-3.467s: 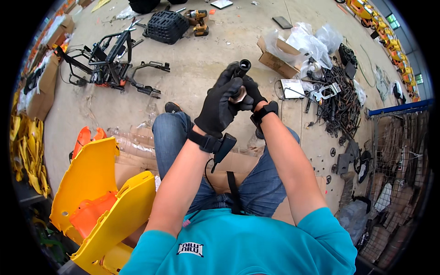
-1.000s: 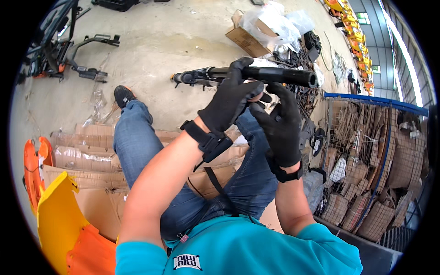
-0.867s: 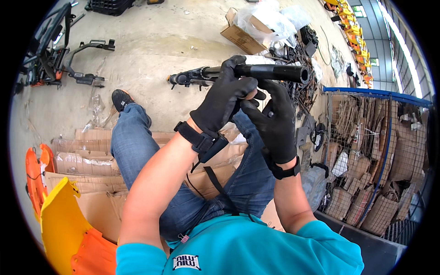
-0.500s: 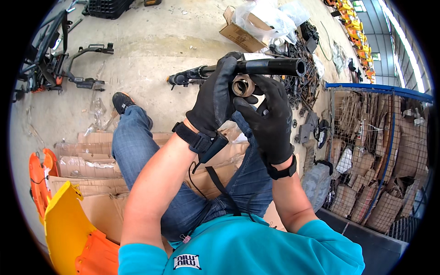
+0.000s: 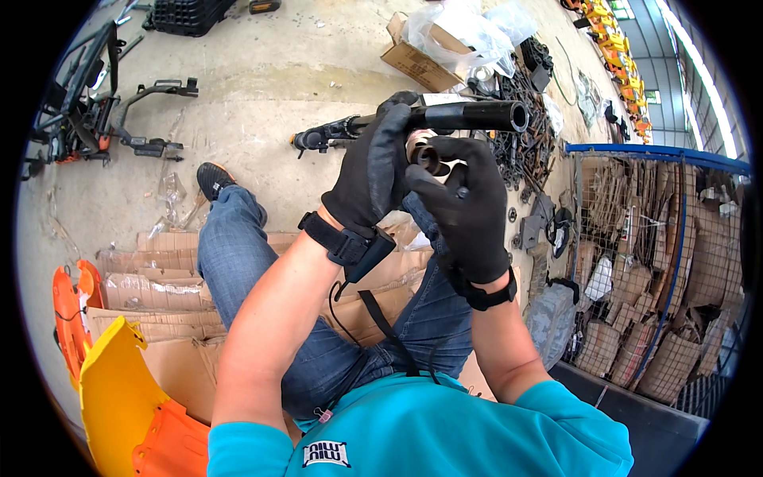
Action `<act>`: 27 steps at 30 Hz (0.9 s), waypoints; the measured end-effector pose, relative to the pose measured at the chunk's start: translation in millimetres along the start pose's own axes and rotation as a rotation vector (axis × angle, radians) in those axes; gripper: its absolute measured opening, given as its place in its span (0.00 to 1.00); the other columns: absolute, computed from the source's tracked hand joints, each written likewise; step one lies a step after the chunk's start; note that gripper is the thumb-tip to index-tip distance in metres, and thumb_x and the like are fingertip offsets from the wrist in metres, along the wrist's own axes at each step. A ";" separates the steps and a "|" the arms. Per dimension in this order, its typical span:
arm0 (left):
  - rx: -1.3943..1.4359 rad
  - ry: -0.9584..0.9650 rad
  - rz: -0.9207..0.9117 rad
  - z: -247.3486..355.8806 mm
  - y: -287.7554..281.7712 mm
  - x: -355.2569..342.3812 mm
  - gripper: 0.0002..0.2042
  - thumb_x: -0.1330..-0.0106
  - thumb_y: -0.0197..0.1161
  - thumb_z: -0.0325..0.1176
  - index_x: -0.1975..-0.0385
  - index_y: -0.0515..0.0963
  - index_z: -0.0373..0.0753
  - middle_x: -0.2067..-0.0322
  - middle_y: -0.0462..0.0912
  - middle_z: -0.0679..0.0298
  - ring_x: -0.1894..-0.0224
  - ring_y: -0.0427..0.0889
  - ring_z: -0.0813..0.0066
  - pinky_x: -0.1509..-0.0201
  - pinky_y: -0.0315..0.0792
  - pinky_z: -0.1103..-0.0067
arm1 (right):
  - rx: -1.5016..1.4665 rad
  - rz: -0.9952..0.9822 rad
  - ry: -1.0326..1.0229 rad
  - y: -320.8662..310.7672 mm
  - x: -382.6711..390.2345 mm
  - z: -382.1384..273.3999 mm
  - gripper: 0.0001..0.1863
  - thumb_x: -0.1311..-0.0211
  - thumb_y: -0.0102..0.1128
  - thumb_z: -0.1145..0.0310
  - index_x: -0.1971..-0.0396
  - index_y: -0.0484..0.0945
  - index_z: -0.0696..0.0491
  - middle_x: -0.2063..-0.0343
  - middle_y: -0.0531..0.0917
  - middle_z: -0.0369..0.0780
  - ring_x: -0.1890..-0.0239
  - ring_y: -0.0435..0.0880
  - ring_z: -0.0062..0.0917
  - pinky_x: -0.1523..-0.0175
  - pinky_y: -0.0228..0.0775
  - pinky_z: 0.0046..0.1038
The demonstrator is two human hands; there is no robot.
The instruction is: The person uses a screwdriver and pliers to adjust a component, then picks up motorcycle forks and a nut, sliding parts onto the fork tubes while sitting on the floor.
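Head view, near field: we are wearing a teal shirt (image 5: 421, 429) and blue jeans (image 5: 318, 334), sitting on flattened cardboard sheets (image 5: 151, 294) spread over the concrete floor (image 5: 262, 87). Yellow and orange plastic panels (image 5: 119, 405) are lying just beside our left leg, at the lower left edge.

Mid field: both forearms are rising from the lower edge and meeting in front of the chest. Both hands are wearing black gloves. The left hand (image 5: 373, 171) is closing its grip around a long black tube (image 5: 445, 119), fingers curling over the top of it. The tube is lying roughly level in the air above our knees, its open round end pointing right and its far end, carrying small dark fittings, pointing left. The right hand (image 5: 469, 207) is sitting just below and right of the left, its grip narrowing on a small round tan and dark part (image 5: 425, 155) and pressing it up against the underside of the tube. A black strap is circling each wrist.

Far field: a black shoe (image 5: 213, 179) is resting on the floor beyond the left knee. A dark metal frame (image 5: 103, 111) is lying at upper left, a cardboard box with clear plastic bags (image 5: 445, 48) at upper centre, a heap of dark metal parts (image 5: 532, 127) beside it. A wire cage with a blue rail (image 5: 660, 238), holding folded cardboard, is standing at right.
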State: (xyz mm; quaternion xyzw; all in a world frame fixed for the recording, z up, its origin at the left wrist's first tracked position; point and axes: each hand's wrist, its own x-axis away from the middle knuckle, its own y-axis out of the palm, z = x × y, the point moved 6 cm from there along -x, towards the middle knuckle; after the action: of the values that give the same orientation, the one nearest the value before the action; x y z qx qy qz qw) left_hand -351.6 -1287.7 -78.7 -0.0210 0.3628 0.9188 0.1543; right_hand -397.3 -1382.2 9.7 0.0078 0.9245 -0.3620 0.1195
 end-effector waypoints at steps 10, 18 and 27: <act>0.844 -0.201 -0.050 -8.5 8.0 -5.9 0.16 0.27 0.49 0.35 0.42 0.66 0.42 0.43 0.71 0.46 0.43 0.76 0.45 0.38 0.72 0.52 | 0.164 0.159 0.264 -104.6 52.9 67.3 0.18 0.49 0.68 0.77 0.55 0.78 0.57 0.62 0.80 0.36 0.75 0.70 0.13 0.70 0.63 0.17; 0.564 -0.254 -0.110 -13.0 14.1 -16.5 0.26 0.23 0.42 0.32 0.31 0.48 0.25 0.32 0.52 0.34 0.28 0.54 0.42 0.26 0.56 0.54 | 0.459 -0.058 0.852 -170.7 319.8 278.3 0.13 0.49 0.69 0.64 0.64 0.80 0.52 0.66 0.84 0.44 0.63 0.83 0.37 0.56 0.76 0.34; 0.757 -0.358 -0.280 -19.2 -2.5 -13.4 0.24 0.25 0.40 0.30 0.31 0.51 0.29 0.32 0.54 0.34 0.30 0.58 0.41 0.25 0.54 0.55 | 0.605 -0.159 0.919 -138.4 421.9 287.6 0.16 0.50 0.70 0.63 0.61 0.80 0.52 0.60 0.82 0.45 0.54 0.81 0.40 0.49 0.73 0.35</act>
State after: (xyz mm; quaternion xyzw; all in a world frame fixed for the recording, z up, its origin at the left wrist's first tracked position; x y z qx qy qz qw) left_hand -339.5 -1302.5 -92.5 0.1476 0.6348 0.6806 0.3347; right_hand -759.1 -1707.7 -197.5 0.1292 0.7341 -0.5785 -0.3314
